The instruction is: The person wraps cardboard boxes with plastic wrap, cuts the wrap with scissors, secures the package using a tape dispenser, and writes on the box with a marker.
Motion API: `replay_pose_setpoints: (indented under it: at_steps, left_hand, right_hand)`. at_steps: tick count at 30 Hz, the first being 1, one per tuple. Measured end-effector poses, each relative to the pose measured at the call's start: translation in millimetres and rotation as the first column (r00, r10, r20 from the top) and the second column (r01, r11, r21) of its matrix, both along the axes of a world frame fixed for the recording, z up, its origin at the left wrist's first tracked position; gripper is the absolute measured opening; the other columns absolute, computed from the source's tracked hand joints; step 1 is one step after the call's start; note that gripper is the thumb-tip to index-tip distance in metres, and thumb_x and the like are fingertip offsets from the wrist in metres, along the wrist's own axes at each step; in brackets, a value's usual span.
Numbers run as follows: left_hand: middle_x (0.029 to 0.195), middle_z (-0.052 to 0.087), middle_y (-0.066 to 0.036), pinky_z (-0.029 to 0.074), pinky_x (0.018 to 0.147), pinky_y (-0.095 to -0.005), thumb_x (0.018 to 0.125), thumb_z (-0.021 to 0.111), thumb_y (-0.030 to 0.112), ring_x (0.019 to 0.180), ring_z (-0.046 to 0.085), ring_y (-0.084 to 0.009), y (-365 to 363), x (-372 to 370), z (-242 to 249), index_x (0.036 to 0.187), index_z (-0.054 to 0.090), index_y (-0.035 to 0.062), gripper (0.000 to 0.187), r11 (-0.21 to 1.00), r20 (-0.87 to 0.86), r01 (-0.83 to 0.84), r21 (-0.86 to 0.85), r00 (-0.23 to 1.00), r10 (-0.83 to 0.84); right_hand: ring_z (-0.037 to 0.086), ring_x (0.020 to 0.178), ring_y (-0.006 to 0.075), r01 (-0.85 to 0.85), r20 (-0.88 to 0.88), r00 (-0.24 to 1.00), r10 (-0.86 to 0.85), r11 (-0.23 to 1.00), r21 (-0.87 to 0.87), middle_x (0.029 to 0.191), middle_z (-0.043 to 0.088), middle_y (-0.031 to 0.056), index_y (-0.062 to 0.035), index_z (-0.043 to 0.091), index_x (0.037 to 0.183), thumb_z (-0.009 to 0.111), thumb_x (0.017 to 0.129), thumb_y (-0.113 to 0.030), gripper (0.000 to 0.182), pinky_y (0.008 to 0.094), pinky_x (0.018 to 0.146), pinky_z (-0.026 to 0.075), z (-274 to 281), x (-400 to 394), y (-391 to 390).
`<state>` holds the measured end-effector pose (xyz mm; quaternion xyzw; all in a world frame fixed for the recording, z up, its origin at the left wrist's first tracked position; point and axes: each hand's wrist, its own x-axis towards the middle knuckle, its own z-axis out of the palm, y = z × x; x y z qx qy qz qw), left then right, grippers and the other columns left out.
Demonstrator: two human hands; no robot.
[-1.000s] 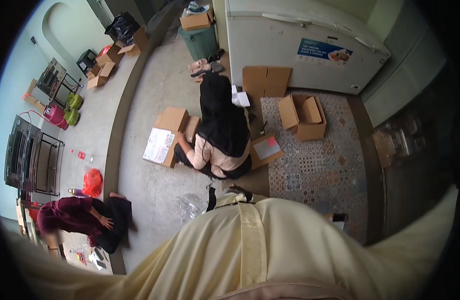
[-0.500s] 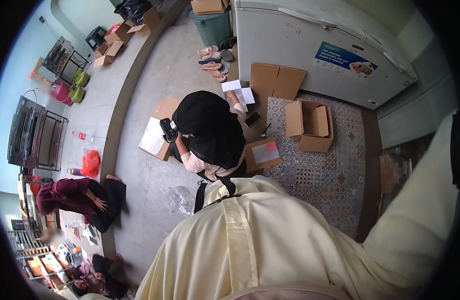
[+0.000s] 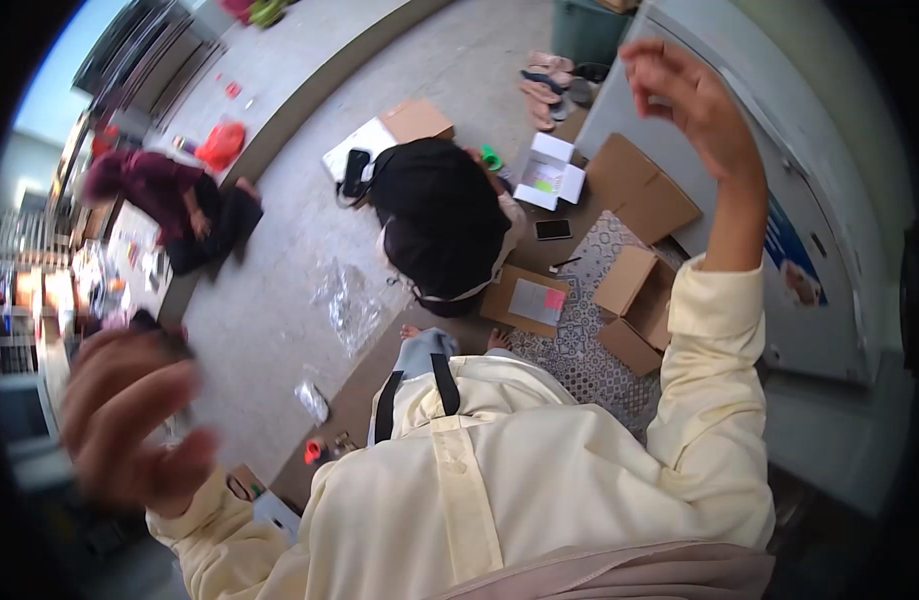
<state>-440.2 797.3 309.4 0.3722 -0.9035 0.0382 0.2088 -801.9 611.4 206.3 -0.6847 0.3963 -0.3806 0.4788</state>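
Note:
My left hand (image 3: 134, 420) is raised at the left of the view, blurred by motion, with its fingers bent and apart and no object seen in it. Up at the right, my right hand (image 3: 691, 105) is lifted in front of the white freezer (image 3: 829, 325), its fingers loosely curled, apart and holding nothing. Neither hand visibly touches anything. Between them a person in a black head covering (image 3: 439, 215) crouches on the floor, beside an open white box (image 3: 549, 172) and a phone (image 3: 553, 230).
An open cardboard box (image 3: 634, 300) stands on the patterned mat (image 3: 584, 345). Flat cardboard (image 3: 639, 190) leans near the freezer. Clear plastic wrap (image 3: 344, 305) lies on the floor. Another person in dark red (image 3: 149, 195) sits at the left. Sandals (image 3: 544, 90) lie near a green bin (image 3: 587, 35).
Both my hands have come up into view. The camera view has turned and shifted. The crouching person's hand no longer shows at the white box, and a green item now shows near it.

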Motion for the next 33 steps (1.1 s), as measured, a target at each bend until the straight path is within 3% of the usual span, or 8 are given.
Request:
replay_pose_setpoints:
  at_steps: [3,6,8,14,23,27,28,33]
  left_hand:
    - [0.089,0.056,-0.013,0.043,0.069,-0.0316,0.071,0.061,0.017,0.076,0.055,-0.0258,29.1,3.1,-84.4,0.106,0.051,0.0076,0.037,0.642,0.050,-0.474,0.603,0.825,0.562]
    - [0.098,0.054,-0.015,0.040,0.077,-0.0386,0.072,0.059,0.034,0.085,0.052,-0.0343,101.0,29.4,-160.5,0.118,0.041,0.0115,0.054,0.206,0.668,-0.777,0.595,0.620,0.410]
    - [0.108,0.050,-0.016,0.039,0.080,-0.0377,0.075,0.057,0.034,0.095,0.049,-0.0327,123.0,22.9,-184.7,0.118,0.041,0.0059,0.055,0.050,0.470,-0.572,0.819,0.718,0.513]
    - [0.109,0.050,-0.016,0.040,0.080,-0.0371,0.076,0.055,0.036,0.096,0.050,-0.0319,204.3,19.4,-248.5,0.119,0.041,0.0071,0.053,0.083,0.189,-0.345,0.935,0.683,0.706]
    - [0.107,0.050,-0.019,0.039,0.082,-0.0387,0.075,0.055,0.034,0.097,0.049,-0.0345,322.7,58.9,-287.1,0.118,0.041,0.0065,0.053,0.005,0.194,-0.437,0.900,0.409,0.892]
    - [0.107,0.050,-0.018,0.038,0.082,-0.0399,0.074,0.056,0.034,0.097,0.049,-0.0336,340.8,69.2,-282.9,0.117,0.041,0.0062,0.053,-0.150,0.341,-0.469,0.871,0.355,0.870]
    - [0.107,0.051,-0.017,0.037,0.083,-0.0397,0.075,0.055,0.033,0.098,0.048,-0.0325,343.0,69.6,-285.4,0.117,0.041,0.0072,0.052,-0.137,0.318,-0.464,0.875,0.338,0.886]
    - [0.101,0.052,-0.011,0.035,0.083,-0.0392,0.075,0.054,0.033,0.096,0.049,-0.0275,357.6,43.6,-293.6,0.115,0.043,0.0101,0.047,-0.260,0.279,-0.464,0.847,-0.028,0.960]
  right_hand:
    - [0.046,0.067,0.0054,-0.124,-0.092,0.985,0.143,0.976,0.180,0.074,0.050,-0.0025,-0.0086,0.055,0.099,0.055,0.078,-0.025,0.027,0.0176,0.064,0.038,-50.5,34.9,1.0]
    - [0.045,0.072,0.0061,-0.287,-0.119,0.933,0.338,0.904,0.318,0.078,0.050,-0.0021,-0.0087,0.053,0.101,0.056,0.078,-0.026,0.029,0.0190,0.067,0.037,-74.8,82.6,16.4]
    - [0.046,0.074,0.0067,-0.362,-0.151,0.885,0.440,0.855,0.371,0.080,0.049,-0.0017,-0.0092,0.052,0.102,0.056,0.078,-0.028,0.031,0.0203,0.069,0.037,-95.6,112.6,29.8]
    - [0.051,0.070,0.0104,-0.593,-0.425,0.540,0.726,0.687,0.420,0.081,0.052,0.0032,-0.0108,0.047,0.111,0.056,0.079,-0.022,0.035,0.0241,0.065,0.041,-125.6,197.8,88.2]
    - [0.057,0.076,0.0209,-0.517,-0.786,0.174,0.594,0.734,0.441,0.085,0.060,0.0106,-0.0075,0.051,0.109,0.059,0.072,-0.031,0.045,0.0288,0.070,0.044,-209.3,259.6,123.6]
    - [0.055,0.083,0.0194,-0.478,-0.592,0.368,0.718,0.691,0.541,0.092,0.058,0.0089,-0.0066,0.050,0.110,0.056,0.075,-0.036,0.046,0.0306,0.074,0.043,-249.6,291.7,125.1]
    - [0.053,0.086,0.0196,-0.319,-0.408,0.594,0.693,0.669,0.672,0.097,0.055,0.0080,-0.0086,0.047,0.113,0.055,0.076,-0.038,0.048,0.0326,0.075,0.042,-257.5,302.6,122.9]
    - [0.041,0.100,0.0282,0.127,-0.257,0.925,0.278,0.411,0.903,0.106,0.039,0.0083,-0.0151,0.032,0.123,0.058,0.066,-0.057,0.075,0.0479,0.075,0.040,-358.9,372.8,44.6]
